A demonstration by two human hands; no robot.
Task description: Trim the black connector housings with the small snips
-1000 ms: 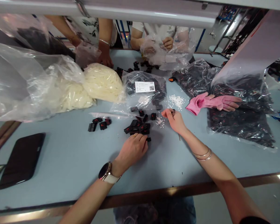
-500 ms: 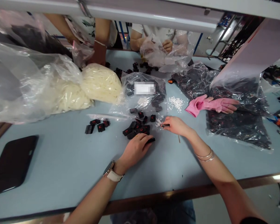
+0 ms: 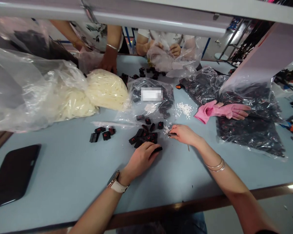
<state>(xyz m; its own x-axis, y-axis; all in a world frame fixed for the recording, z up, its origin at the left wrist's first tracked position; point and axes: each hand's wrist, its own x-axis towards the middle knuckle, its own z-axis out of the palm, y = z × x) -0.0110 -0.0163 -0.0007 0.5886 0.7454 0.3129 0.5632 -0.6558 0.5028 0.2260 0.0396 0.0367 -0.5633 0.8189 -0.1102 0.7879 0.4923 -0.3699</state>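
Note:
My left hand is closed round a black plastic connector housing, held just above the table between thumb and fingers. Right beside it lies a pile of similar black connector housings, some with red inserts. My right hand is closed on slim metal tweezers, mostly hidden by the fingers. Their tips reach the edge of a small scatter of tiny white plastic pieces. A bigger heap of these white pieces lies farther back.
Clear bags of cream-coloured parts stand at left, near a dark tablet-like device. A bag of black parts lies at centre. Pink gloves rest on filled bags at right. Two co-workers' hands work across the table.
My hands hold nearly the same places, still gripping the housing and tweezers. Across the table at left, a co-worker's hand has shifted a little to the right. The view has tilted slightly.

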